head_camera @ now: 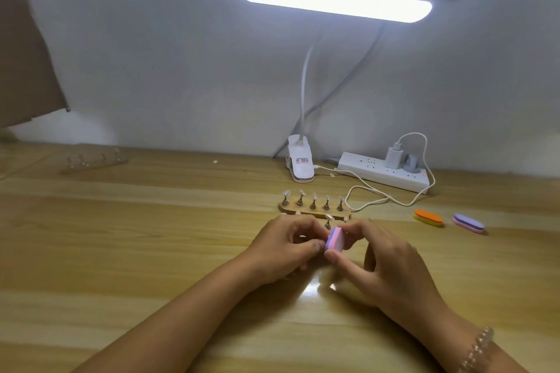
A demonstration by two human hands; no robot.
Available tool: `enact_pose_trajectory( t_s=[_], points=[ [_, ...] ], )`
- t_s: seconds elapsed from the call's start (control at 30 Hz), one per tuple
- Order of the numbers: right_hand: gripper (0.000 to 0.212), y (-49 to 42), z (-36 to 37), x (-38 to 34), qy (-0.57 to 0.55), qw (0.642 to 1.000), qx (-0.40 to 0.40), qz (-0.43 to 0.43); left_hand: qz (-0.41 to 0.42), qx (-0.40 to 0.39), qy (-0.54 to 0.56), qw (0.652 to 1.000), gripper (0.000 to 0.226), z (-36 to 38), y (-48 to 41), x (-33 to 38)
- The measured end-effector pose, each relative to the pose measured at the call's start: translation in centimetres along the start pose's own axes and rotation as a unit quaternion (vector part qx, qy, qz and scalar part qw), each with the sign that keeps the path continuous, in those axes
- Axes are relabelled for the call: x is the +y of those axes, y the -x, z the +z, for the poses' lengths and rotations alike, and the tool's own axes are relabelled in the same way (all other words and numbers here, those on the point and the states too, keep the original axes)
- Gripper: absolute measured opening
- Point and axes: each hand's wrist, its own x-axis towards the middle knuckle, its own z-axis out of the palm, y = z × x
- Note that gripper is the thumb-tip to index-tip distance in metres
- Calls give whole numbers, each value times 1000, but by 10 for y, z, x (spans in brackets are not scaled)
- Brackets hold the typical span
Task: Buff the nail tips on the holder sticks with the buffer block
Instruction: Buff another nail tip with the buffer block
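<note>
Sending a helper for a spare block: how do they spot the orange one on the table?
Find the white power strip by the wall at the back right of the wooden table. In front of its right end two oval blocks lie flat, apart. The orange block is the left one, orange over yellow, while the purple block beside it is purple over pink.

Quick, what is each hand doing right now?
Left hand: closed, pinching a holder stick.
Right hand: closed, gripping the buffer block.
</note>
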Motion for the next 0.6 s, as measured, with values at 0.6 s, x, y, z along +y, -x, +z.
enact_pose_trajectory(
  t_s=[0.6],
  points=[
    [43, -3, 1, 5, 0, 999, 5, 42, -11, -17, 43, 999, 13, 2, -1, -7]
  ],
)
